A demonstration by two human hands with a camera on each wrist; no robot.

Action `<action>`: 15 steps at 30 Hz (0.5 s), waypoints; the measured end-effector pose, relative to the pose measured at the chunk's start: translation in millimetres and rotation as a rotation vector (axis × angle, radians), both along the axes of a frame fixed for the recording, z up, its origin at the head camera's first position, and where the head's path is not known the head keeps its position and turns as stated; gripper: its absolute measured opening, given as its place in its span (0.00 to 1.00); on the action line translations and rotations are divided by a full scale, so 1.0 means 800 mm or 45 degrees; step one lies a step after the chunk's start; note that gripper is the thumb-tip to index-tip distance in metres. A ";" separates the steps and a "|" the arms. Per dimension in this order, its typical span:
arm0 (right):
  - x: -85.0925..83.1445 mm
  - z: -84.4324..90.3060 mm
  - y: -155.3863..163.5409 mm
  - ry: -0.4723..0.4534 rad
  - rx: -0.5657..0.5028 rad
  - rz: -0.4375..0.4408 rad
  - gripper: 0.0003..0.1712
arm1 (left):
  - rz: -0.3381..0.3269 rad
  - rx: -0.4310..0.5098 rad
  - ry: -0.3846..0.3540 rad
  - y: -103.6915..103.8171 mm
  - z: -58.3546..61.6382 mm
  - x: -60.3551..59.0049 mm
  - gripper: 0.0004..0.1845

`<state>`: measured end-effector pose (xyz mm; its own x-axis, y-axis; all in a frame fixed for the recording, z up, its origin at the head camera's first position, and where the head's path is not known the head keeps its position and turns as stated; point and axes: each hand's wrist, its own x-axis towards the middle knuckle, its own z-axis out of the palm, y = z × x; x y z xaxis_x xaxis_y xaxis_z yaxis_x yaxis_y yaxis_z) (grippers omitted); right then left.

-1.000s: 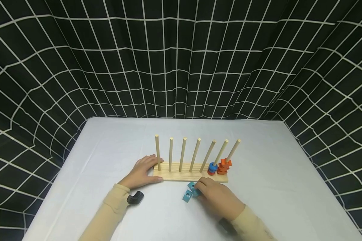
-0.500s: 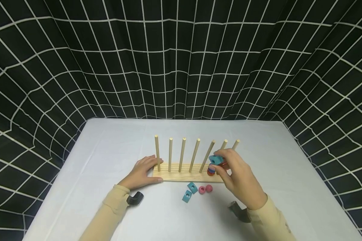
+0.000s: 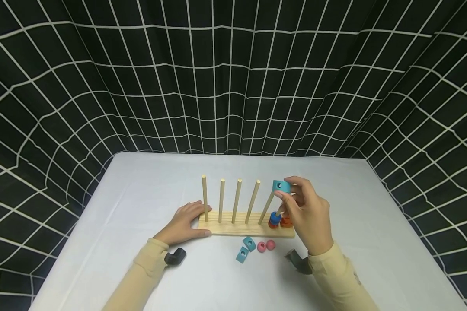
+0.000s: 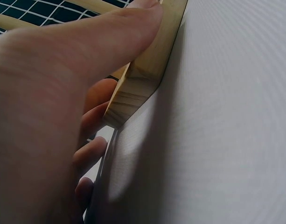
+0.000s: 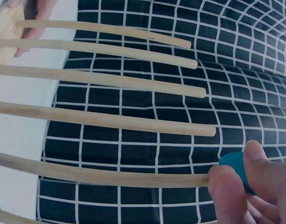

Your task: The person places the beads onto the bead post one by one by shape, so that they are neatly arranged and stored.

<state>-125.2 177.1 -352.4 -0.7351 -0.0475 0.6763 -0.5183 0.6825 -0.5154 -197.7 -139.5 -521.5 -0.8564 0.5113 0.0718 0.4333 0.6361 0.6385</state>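
Observation:
Between thumb and fingertips my right hand (image 3: 310,216) pinches a teal block (image 3: 282,186) with a hole through it. The block is right at the top of a bare peg (image 3: 266,209), third from the right on the wooden peg board (image 3: 233,229). The right wrist view shows that block (image 5: 235,164) partly hidden by fingers, close to the peg tip. My left hand (image 3: 183,222) grips the board's left end, thumb along the front, fingers behind. Blue and red beads (image 3: 274,218) sit on the second peg from the right. Orange blocks (image 3: 286,222) fill the rightmost peg's foot, partly hidden by my right hand.
Two teal blocks (image 3: 242,255) and two pink beads (image 3: 266,245) lie on the white table (image 3: 148,181) in front of the board. Several bare pegs (image 3: 236,201) stand upright to the left. A black gridded curtain (image 3: 233,86) surrounds the table.
My right hand has picked up a teal block from the table and raised it to a peg's top, uncovering two pink beads. The left hand has stayed on the board.

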 end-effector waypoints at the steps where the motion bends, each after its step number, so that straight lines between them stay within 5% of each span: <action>1: -0.001 -0.001 -0.001 -0.004 -0.001 -0.017 0.25 | 0.000 0.001 -0.002 0.000 0.001 0.000 0.40; 8: -0.007 -0.006 -0.005 0.004 0.067 -0.147 0.23 | -0.003 0.010 -0.015 0.000 0.005 0.001 0.39; 15: -0.006 -0.024 -0.005 0.082 0.339 -0.285 0.22 | -0.012 0.004 -0.016 0.000 0.004 0.001 0.39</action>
